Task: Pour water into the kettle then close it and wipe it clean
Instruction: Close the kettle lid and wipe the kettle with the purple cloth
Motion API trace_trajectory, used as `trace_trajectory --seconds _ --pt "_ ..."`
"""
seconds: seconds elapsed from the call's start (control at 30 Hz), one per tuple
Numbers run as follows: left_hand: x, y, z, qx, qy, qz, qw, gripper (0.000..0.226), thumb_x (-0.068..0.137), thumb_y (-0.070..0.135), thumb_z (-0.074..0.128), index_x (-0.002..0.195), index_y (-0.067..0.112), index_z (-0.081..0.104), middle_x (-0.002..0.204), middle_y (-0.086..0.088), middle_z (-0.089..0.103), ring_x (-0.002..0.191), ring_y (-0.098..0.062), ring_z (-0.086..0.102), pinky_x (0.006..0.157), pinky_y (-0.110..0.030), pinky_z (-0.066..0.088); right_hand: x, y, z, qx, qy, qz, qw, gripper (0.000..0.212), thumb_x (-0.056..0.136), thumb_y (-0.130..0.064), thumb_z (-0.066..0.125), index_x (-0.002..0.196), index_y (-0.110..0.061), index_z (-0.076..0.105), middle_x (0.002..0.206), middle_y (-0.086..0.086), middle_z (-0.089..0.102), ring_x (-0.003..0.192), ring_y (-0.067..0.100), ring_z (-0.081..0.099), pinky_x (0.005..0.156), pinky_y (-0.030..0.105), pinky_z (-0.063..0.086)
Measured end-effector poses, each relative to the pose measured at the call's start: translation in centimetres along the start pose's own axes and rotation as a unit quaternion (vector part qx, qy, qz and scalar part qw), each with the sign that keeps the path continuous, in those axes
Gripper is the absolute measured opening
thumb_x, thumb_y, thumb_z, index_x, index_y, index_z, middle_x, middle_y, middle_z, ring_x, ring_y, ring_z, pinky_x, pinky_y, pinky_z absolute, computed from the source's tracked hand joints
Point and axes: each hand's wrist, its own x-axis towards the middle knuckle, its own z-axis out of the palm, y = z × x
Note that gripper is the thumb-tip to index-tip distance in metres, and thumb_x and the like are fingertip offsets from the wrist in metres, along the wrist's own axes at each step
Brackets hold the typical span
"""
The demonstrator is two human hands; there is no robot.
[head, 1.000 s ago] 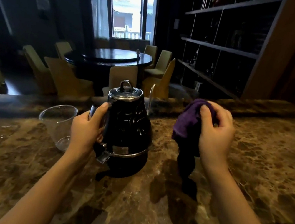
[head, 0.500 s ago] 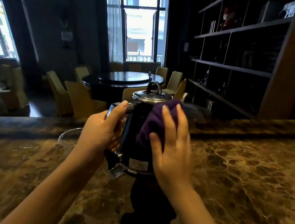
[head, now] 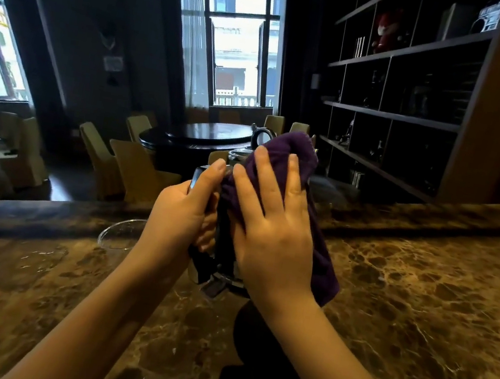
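A black kettle (head: 222, 251) with a shiny metal lid (head: 239, 154) and ring knob stands on the brown marble counter (head: 405, 298), lid down. My left hand (head: 183, 214) grips its handle from the left. My right hand (head: 271, 229) lies flat, fingers spread, pressing a purple cloth (head: 317, 233) against the kettle's near and right side. The cloth covers most of the body and reaches up to the lid. Its dark lower end (head: 257, 356) hangs down toward the counter in front of me.
A clear plastic cup (head: 119, 233) stands on the counter just left of my left wrist. Beyond the counter's raised back ledge are a dark round table (head: 211, 133) with yellow chairs, and dark shelves on the right.
My right hand brought the purple cloth from the right onto the kettle and slid it up and across the side. The left hand kept the handle. The camera tilted upward.
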Motion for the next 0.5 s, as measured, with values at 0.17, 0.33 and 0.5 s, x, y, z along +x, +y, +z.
trace_trajectory --seconds 0.17,0.33,0.5 --pt "0.1 0.1 -0.1 0.038 0.022 0.021 0.999 0.044 0.069 0.057 0.058 0.044 0.022 0.054 0.034 0.006 0.046 0.031 -0.004 0.041 0.035 -0.016 0.033 -4.4 0.1 0.5 -0.039 -0.041 -0.070 0.996 0.054 0.085 -0.024 0.054 0.138 -0.020 0.040 0.149 0.004 0.036 0.140 0.036 0.022 0.110 0.057 0.025" --pt "0.3 0.3 0.0 0.024 0.012 0.007 1.000 0.043 0.069 0.057 0.059 0.048 0.020 0.050 0.034 0.006 0.043 0.029 -0.006 0.040 0.034 -0.017 0.033 -7.9 0.8 1.1 -0.053 -0.023 -0.103 0.993 0.050 0.086 -0.023 0.058 0.134 -0.022 0.045 0.145 -0.001 0.041 0.138 0.030 0.026 0.113 0.053 0.022" --pt "0.6 0.7 -0.4 0.002 -0.028 0.011 1.000 0.046 0.073 0.056 0.058 0.053 0.017 0.044 0.035 0.005 0.035 0.029 -0.010 0.031 0.033 -0.018 0.028 -10.7 2.9 1.2 -0.051 -0.010 -0.126 0.991 0.054 0.082 -0.019 0.060 0.133 -0.025 0.045 0.145 -0.004 0.035 0.135 0.026 0.027 0.112 0.049 0.022"
